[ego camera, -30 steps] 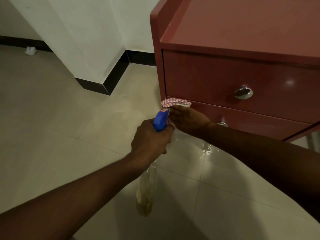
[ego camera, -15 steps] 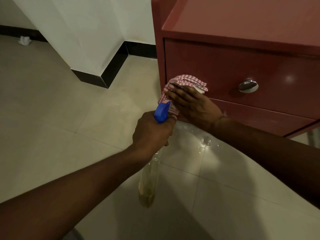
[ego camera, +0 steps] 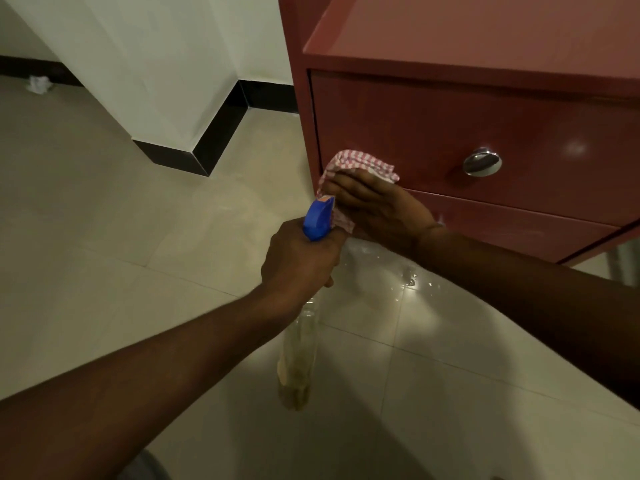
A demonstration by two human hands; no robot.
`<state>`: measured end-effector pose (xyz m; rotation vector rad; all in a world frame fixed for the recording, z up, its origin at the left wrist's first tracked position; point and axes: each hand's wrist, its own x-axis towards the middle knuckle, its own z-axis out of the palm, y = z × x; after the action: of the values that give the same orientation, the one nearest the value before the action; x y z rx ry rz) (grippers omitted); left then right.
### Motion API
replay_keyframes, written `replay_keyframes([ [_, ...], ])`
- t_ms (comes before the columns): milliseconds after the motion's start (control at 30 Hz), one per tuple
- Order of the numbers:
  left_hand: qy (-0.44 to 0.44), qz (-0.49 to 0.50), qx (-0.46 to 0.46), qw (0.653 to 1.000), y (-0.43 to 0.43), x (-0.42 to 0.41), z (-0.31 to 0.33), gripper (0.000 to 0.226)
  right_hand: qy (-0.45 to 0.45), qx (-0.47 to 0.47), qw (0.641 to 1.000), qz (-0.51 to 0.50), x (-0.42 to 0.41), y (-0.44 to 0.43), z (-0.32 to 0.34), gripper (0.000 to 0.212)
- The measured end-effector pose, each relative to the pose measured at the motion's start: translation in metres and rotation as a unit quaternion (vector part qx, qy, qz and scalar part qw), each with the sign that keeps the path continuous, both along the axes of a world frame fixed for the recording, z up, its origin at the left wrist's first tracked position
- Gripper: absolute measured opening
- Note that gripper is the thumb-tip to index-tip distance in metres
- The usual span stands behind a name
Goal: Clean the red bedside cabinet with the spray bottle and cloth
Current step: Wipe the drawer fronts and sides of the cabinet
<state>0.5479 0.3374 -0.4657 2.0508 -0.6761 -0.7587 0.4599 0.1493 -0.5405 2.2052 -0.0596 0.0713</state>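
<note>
The red bedside cabinet (ego camera: 450, 109) fills the upper right, with two drawers and a round metal knob (ego camera: 482, 163) on the upper one. My right hand (ego camera: 381, 209) presses a red-and-white checked cloth (ego camera: 360, 162) flat against the lower left corner of the upper drawer front. My left hand (ego camera: 301, 254) grips the neck of a clear spray bottle (ego camera: 299, 355) with a blue trigger head (ego camera: 318, 218); the bottle hangs down over the floor, just left of the cloth. Yellowish liquid sits in its bottom.
Pale floor tiles (ego camera: 104, 237) spread around, with wet drops (ego camera: 412, 280) below the cabinet. A white wall corner with black skirting (ego camera: 194, 154) juts out to the left. A crumpled white scrap (ego camera: 38, 84) lies far left by the wall.
My right hand slid the cloth up from the lower drawer's top edge onto the upper drawer front and holds there. The left hand with the bottle stayed nearly still.
</note>
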Motion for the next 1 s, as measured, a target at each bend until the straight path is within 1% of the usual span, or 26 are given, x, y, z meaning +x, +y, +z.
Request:
replay_keyframes([
  [100, 0.001, 0.007, -0.006, 1.0, 0.001, 0.0, -0.002, 0.022, -0.069, 0.052, 0.996, 0.028, 0.0, -0.004, 0.014, 0.076],
  [167, -0.003, 0.011, -0.004, 1.0, 0.002, 0.002, -0.003, 0.021, -0.091, 0.087, 0.992, 0.026, 0.001, -0.001, 0.012, 0.064],
  [200, -0.006, 0.011, -0.003, 1.0, 0.002, 0.003, -0.003, 0.02, -0.084, 0.093, 0.992, 0.015, 0.002, 0.001, 0.008, 0.063],
  [233, -0.008, 0.011, 0.0, 1.0, 0.002, 0.003, -0.004, 0.02, -0.065, 0.086, 0.994, 0.003, 0.003, 0.003, 0.001, 0.066],
  [300, -0.012, 0.01, 0.005, 1.0, 0.001, 0.003, -0.004, 0.02, -0.008, 0.048, 0.999, 0.002, 0.007, 0.002, -0.023, 0.087],
  [333, -0.012, 0.011, 0.005, 1.0, 0.001, 0.003, -0.005, 0.019, 0.024, 0.029, 0.999, 0.001, 0.008, 0.002, -0.034, 0.093],
  [400, -0.013, 0.015, 0.005, 1.0, 0.0, 0.003, -0.004, 0.017, 0.068, 0.029, 0.997, -0.006, 0.01, 0.005, -0.047, 0.087],
  [467, -0.015, 0.023, 0.008, 1.0, 0.0, 0.005, -0.003, 0.018, 0.095, 0.034, 0.995, -0.012, 0.01, 0.01, -0.045, 0.083],
  [533, -0.016, 0.028, 0.007, 0.999, 0.001, 0.005, -0.001, 0.02, 0.113, 0.003, 0.994, -0.009, 0.007, 0.012, -0.035, 0.086],
  [567, -0.017, 0.03, 0.003, 0.999, 0.002, 0.004, -0.001, 0.02, 0.108, -0.001, 0.994, -0.009, 0.003, 0.01, -0.031, 0.089],
  [633, -0.027, 0.031, -0.015, 0.999, 0.004, 0.003, 0.002, 0.02, 0.067, 0.016, 0.998, -0.014, -0.001, 0.005, -0.015, 0.091],
  [733, -0.041, 0.032, -0.035, 0.998, 0.004, 0.002, 0.006, 0.024, -0.012, 0.068, 0.997, -0.019, -0.006, 0.002, 0.023, 0.091],
  [800, -0.039, 0.04, -0.048, 0.997, 0.003, 0.002, 0.007, 0.024, -0.072, 0.094, 0.993, -0.015, -0.003, 0.003, 0.058, 0.082],
  [867, -0.037, 0.047, -0.051, 0.997, 0.001, 0.0, 0.007, 0.023, -0.139, 0.144, 0.98, -0.01, 0.004, 0.006, 0.088, 0.07],
  [933, -0.037, 0.046, -0.049, 0.997, 0.001, -0.001, 0.007, 0.023, -0.177, 0.162, 0.971, -0.006, 0.009, 0.011, 0.106, 0.063],
  [1000, -0.037, 0.045, -0.044, 0.997, 0.001, -0.001, 0.006, 0.024, -0.201, 0.16, 0.966, -0.004, 0.012, 0.017, 0.113, 0.059],
])
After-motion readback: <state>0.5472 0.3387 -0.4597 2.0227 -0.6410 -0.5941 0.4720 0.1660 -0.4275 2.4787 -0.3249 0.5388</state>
